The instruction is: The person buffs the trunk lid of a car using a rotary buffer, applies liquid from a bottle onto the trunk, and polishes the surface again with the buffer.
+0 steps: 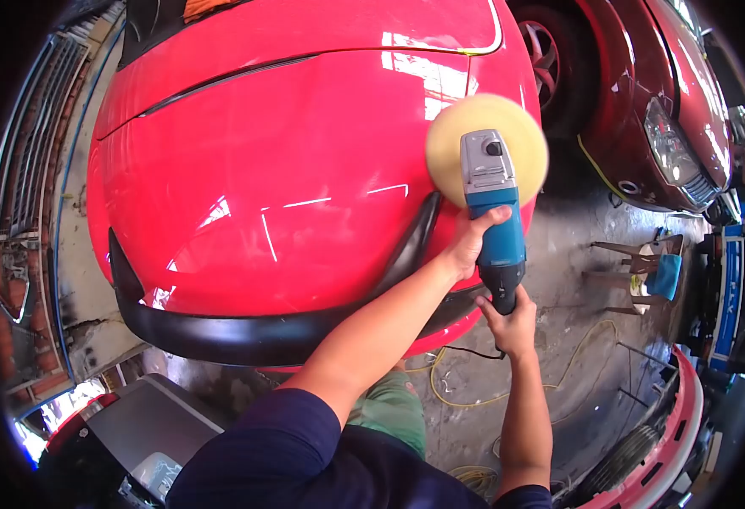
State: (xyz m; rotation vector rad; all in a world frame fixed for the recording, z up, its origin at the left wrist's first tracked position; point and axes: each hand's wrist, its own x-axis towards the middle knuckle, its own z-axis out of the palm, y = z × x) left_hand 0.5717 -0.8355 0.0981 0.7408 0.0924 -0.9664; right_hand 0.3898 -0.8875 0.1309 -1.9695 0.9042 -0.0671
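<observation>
A blue and grey power polisher point(500, 233) with a round yellow pad point(527, 136) is over the right side of a glossy red car panel point(305, 170). My left hand point(473, 240) is wrapped round the tool's blue body, just behind its metal head. Farther back, my right hand point(512, 324) grips the black rear end of the handle, where a dark cord comes out. The pad's edge looks smeared by motion; its contact with the panel is hidden beneath it. Black trim point(220, 338) runs along the panel's near edge.
A dark red car point(644, 102) stands at the upper right. Below it are a small wooden stool point(644, 276) with a blue cloth, a yellow cord point(474, 404) on the floor and a detached red bumper point(674, 433). A grey car part point(156, 428) lies at the lower left.
</observation>
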